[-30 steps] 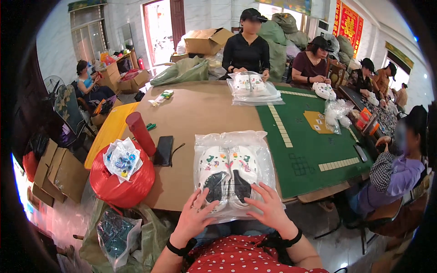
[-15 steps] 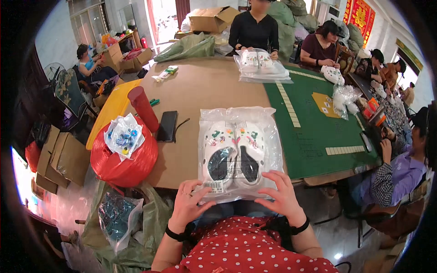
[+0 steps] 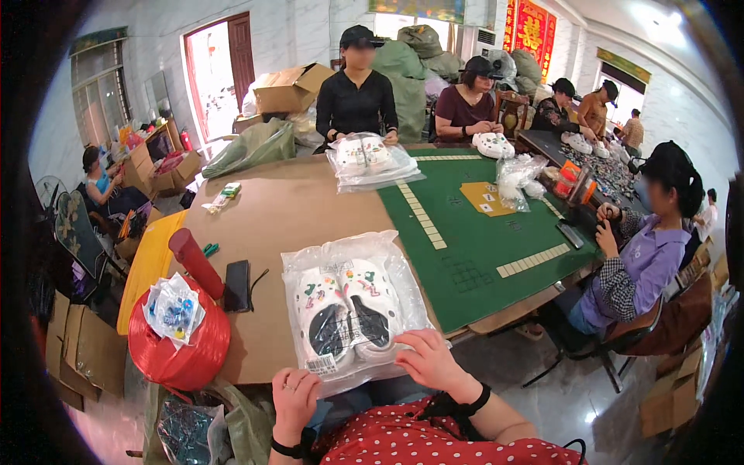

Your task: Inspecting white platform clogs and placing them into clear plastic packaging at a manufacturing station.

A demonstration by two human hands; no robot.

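Observation:
A clear plastic bag point(image 3: 415, 298) lies on the near part of the table, its near edge toward me. Inside is a pair of white clogs point(image 3: 310, 288) with dark insoles and colourful charms on the toes. A barcode label sits at the bag's near left corner. My left hand point(image 3: 294, 397) is closed at that corner, fingers curled on the plastic. My right hand point(image 3: 432, 361) is bent over the bag's near right side, fingertips drawn together on the film. Part of the bag's near edge is hidden by my hands.
Left of the bag lie a black phone point(image 3: 238, 285), a dark red cylinder point(image 3: 195, 263) and a red twine roll point(image 3: 182, 360) with a small plastic bag on top. Across the table, a person holds another bagged pair point(image 3: 364, 159). A green mat point(image 3: 465, 302) covers the right side.
My view has tilted up and turned right. My fingers, spread before, have drawn in at the bag's near edge. The bag with the clogs now lies slightly turned.

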